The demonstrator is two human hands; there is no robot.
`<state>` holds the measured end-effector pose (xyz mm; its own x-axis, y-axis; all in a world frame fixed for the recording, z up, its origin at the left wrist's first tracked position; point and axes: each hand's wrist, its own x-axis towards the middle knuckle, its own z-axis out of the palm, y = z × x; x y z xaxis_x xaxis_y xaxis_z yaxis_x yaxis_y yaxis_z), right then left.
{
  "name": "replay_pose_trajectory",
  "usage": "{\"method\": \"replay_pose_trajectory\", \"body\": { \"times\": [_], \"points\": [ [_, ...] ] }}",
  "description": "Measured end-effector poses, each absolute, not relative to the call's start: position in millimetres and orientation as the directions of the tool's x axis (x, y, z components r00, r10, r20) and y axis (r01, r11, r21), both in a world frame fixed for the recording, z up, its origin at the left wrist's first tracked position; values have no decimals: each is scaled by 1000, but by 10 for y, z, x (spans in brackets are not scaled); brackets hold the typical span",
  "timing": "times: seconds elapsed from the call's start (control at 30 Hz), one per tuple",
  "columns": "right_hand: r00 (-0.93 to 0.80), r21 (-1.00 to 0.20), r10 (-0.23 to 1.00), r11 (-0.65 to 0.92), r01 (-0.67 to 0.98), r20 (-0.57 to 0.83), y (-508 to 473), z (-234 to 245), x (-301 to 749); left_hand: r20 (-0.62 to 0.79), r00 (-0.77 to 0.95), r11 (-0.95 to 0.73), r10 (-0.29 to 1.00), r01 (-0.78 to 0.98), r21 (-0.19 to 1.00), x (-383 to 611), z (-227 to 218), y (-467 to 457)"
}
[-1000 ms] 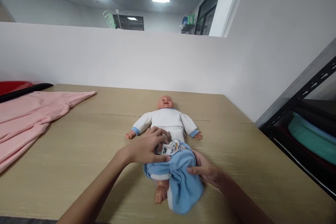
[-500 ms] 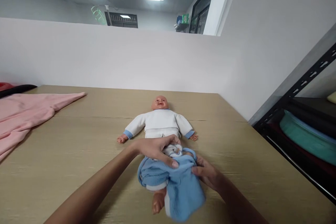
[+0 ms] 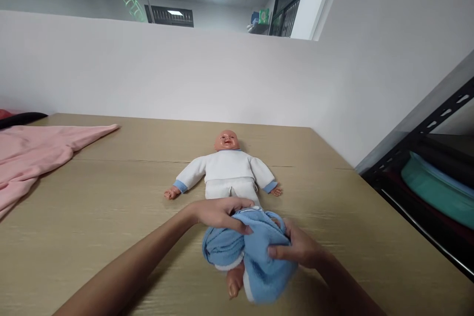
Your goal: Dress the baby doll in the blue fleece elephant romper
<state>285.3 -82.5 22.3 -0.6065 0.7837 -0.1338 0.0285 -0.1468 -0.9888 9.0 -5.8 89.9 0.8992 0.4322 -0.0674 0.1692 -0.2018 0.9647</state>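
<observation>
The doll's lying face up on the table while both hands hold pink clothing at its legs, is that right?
Not pink: the head view shows the left hand and right hand holding blue clothing. The rest is right.

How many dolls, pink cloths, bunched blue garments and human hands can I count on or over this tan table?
Doll: 1
Pink cloth: 1
Bunched blue garment: 1
Human hands, the left hand and the right hand: 2
Total: 5
</observation>
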Motion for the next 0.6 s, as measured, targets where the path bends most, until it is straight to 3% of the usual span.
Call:
{"method": "replay_pose_trajectory", "body": {
  "times": [0.13, 0.23, 0.43, 0.6],
  "points": [
    [-506, -956, 846, -266, -124, -170, -845, 88, 2897, -132, 955, -228, 264, 195, 954, 145, 938, -36],
    [-515, -932, 827, -336, -132, -225, -867, 39, 2895, -158, 977, -176, 141, 182, 967, 156, 932, -10],
    [-547, -964, 804, -264, 23, -233, -872, 154, 2900, -84, 974, -49, 209, 96, 994, 153, 801, 63],
    [-713, -964, 686, -261, -53, -147, -881, 182, 2947, -63, 985, -96, 158, 79, 992, 187, 683, 125]
  ]
}}
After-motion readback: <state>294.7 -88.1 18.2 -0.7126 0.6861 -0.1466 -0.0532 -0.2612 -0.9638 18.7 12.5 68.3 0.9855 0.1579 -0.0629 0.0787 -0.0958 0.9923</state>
